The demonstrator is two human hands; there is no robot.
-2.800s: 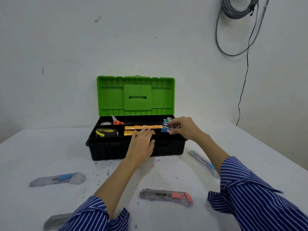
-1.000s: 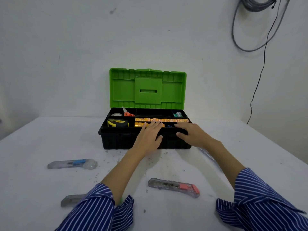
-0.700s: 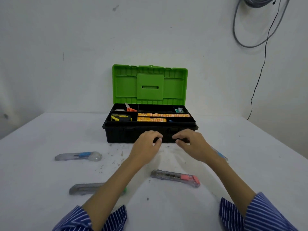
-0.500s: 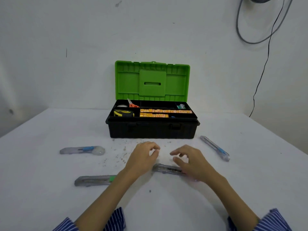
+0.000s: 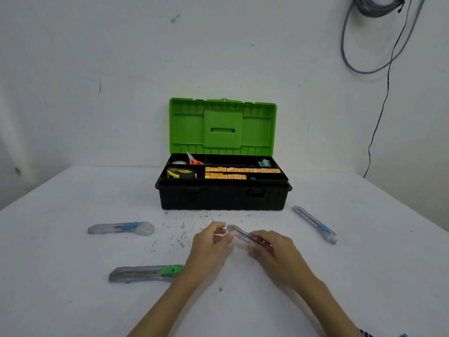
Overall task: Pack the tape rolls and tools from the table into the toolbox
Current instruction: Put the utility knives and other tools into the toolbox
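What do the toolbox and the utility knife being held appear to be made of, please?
Toolbox: looks like moulded plastic, matte black base and green lid with ribbing. Held knife, in the right hand: seemingly clear, glossy plastic; its insides show through. Blade hidden.

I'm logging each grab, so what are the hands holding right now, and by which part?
A clear utility knife. The right hand grips its rear half; the left hand pinches its front tip.

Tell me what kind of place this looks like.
Probably a plain workshop or utility room. A white table stands against a bare scuffed wall, an open toolbox sits on it among utility knives, and coiled cables hang on the wall.
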